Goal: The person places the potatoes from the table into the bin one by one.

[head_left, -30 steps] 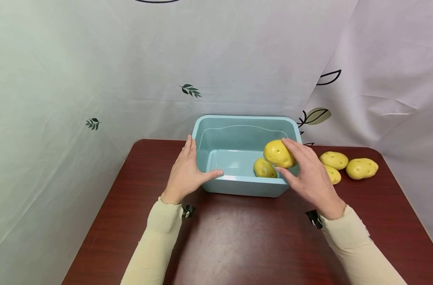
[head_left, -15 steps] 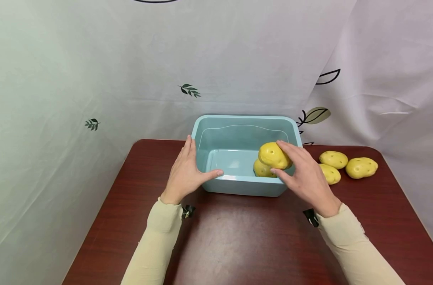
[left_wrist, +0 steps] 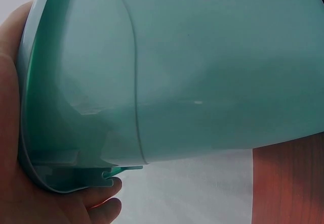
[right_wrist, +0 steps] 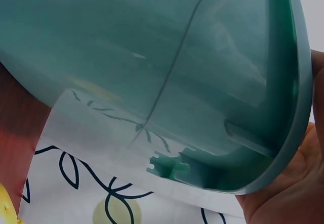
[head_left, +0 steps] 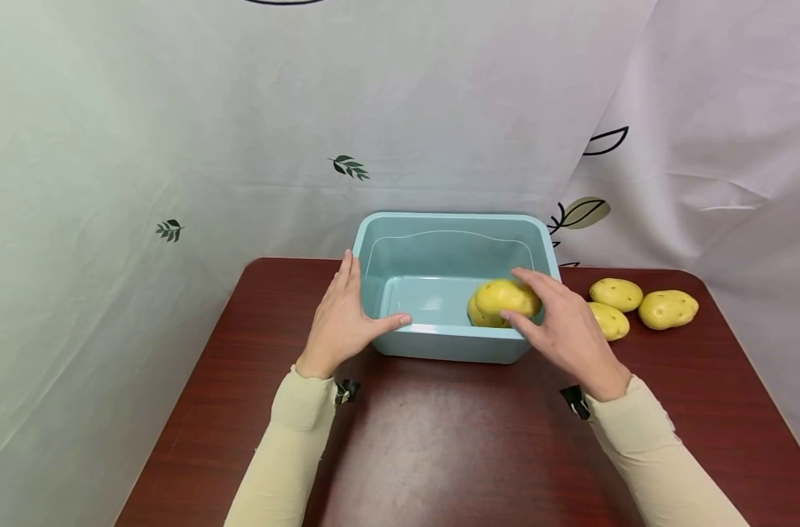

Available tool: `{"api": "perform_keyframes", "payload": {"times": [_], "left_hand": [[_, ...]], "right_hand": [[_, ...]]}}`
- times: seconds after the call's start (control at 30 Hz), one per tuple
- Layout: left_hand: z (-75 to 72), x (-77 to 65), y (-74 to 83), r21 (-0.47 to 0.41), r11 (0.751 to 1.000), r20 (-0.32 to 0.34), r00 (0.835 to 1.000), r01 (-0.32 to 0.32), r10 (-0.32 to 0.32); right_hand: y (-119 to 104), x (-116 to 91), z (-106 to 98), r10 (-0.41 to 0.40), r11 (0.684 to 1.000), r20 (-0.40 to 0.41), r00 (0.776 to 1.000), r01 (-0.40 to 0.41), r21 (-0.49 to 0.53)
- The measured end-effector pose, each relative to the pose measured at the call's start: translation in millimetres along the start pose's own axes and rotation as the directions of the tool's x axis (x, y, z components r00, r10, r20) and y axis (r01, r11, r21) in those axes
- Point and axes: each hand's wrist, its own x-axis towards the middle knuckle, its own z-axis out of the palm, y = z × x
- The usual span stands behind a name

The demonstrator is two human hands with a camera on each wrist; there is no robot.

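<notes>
A light blue plastic bin (head_left: 449,345) stands on the table. My left hand (head_left: 343,318) rests against its front left corner, fingers straight along the left side and thumb on the front rim; the left wrist view has this hand (left_wrist: 15,148) against the bin's rim. Over the bin's right end, my right hand (head_left: 564,326) has its fingers and thumb spread apart. Just below and left of them is a slightly blurred yellow potato (head_left: 501,298), down inside the bin. It overlaps a second potato (head_left: 476,316), which is mostly hidden behind it.
Right of the bin, several things lie on the dark red wooden table (head_left: 400,439): a potato (head_left: 615,294) at the back, another potato (head_left: 667,309) farther right, and one potato (head_left: 609,322) partly behind my right hand. A white leaf-patterned cloth (head_left: 439,110) hangs behind.
My right hand carried the potato slightly left, then let it go; the potato has dropped lower into the bin, onto the other one in view. The left hand has stayed still.
</notes>
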Motion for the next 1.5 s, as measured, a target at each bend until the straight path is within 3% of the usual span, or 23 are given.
{"api": "perform_keyframes", "payload": {"times": [0.87, 1.5], "left_hand": [[-1.3, -0.8, -2.0, 0.001, 1.0, -0.01, 1.0, -0.004, 0.004], [-0.2, -1.4, -0.1, 0.011, 1.0, -0.003, 1.0, -0.009, 0.009]], "right_hand": [[14.1, -9.5, -19.1, 0.009, 1.0, -0.131, 0.991, -0.013, -0.028], [37.2, -18.7, -26.3, 0.063, 0.998, -0.237, 0.969, -0.068, -0.013]]}}
